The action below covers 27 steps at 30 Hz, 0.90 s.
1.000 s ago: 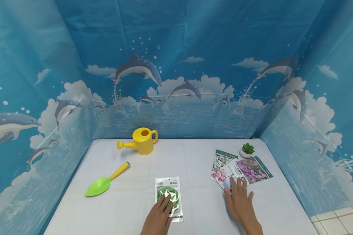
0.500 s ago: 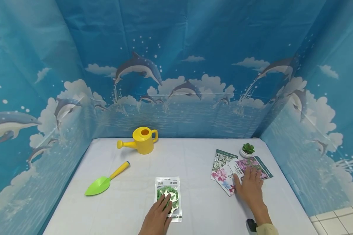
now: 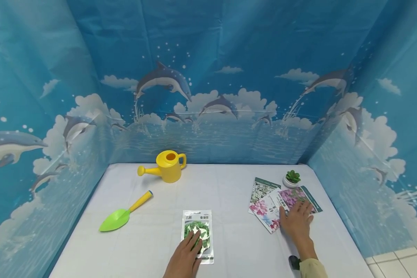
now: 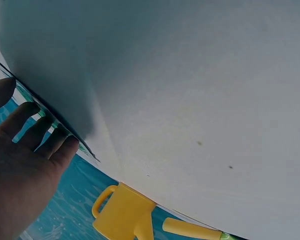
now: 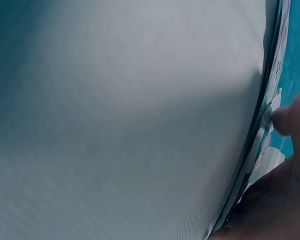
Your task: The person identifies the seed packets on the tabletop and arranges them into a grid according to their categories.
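- Under your left hand (image 3: pixel 185 255), its straight fingers gripping nothing, lies the green packet (image 3: pixel 203 227), long axis pointing away from you.
- Beneath your right hand (image 3: pixel 297 223), likewise unclenched, flower packets (image 3: pixel 266 211) fan ahead and leftward.

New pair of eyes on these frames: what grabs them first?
Probably the dolphin-print backdrop, filling most of the head view behind and beside the white-covered table. Next, the yellow watering can at the table's back left, with the green-bladed trowel nearer and further left. Last, the left grip rests on a green-leaf seed packet near the front, the right grip on overlapping flower seed packets at right.
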Motion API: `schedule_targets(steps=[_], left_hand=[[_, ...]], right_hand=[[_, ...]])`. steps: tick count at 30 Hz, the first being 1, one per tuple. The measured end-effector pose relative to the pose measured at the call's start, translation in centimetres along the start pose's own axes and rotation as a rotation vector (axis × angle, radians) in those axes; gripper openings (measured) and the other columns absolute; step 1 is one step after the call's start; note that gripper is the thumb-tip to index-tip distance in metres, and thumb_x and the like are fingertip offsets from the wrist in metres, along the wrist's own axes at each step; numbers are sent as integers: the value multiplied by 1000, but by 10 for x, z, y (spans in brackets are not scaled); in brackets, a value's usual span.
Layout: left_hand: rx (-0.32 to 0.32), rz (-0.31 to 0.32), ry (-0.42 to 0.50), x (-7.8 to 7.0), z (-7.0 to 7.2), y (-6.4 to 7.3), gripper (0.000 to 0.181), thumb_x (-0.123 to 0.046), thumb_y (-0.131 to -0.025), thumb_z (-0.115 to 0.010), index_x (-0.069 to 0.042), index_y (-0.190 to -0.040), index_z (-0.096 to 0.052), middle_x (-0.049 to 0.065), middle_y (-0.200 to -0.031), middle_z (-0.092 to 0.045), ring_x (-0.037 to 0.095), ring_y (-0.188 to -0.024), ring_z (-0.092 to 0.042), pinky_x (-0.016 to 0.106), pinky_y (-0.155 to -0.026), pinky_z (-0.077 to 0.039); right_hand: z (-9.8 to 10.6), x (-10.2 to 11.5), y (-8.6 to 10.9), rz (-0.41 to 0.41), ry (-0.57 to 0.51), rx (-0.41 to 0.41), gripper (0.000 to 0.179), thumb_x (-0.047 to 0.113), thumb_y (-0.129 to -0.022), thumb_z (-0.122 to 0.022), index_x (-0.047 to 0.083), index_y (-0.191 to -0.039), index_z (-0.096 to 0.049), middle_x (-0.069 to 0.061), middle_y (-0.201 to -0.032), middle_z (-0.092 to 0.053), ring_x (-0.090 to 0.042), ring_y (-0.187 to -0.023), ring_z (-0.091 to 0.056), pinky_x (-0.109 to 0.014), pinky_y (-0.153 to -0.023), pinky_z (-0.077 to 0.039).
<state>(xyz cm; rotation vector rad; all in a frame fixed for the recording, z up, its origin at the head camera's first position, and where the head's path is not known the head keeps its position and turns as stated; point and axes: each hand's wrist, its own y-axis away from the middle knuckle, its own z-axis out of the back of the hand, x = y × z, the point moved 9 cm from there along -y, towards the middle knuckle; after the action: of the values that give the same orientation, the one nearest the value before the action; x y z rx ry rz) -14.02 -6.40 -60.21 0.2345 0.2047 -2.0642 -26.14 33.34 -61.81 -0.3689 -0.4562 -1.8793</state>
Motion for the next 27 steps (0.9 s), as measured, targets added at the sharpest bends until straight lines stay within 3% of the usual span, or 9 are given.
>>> schedule_targets(steps=[10, 27], left_hand=[[6, 8, 1, 2, -1, 0, 53, -29, -100, -77, -8, -147, -66, 10, -165, -51, 34, -152, -47, 45, -121, -45], [26, 22, 13, 3, -1, -1, 52, -28, -100, -76, -9, -147, -66, 9, -165, -52, 32, -152, -47, 45, -121, -45]], right_hand=[[-2, 2, 2, 34, 17, -32, 92, 38, -111, -49, -26, -158, -3, -47, -167, 12, -62, -157, 16, -77, -125, 6], [-7, 10, 17, 102, 131, 22, 93, 41, -109, -55, -23, -160, -11, -46, -168, 4, -66, -156, 7, -81, -123, 1]])
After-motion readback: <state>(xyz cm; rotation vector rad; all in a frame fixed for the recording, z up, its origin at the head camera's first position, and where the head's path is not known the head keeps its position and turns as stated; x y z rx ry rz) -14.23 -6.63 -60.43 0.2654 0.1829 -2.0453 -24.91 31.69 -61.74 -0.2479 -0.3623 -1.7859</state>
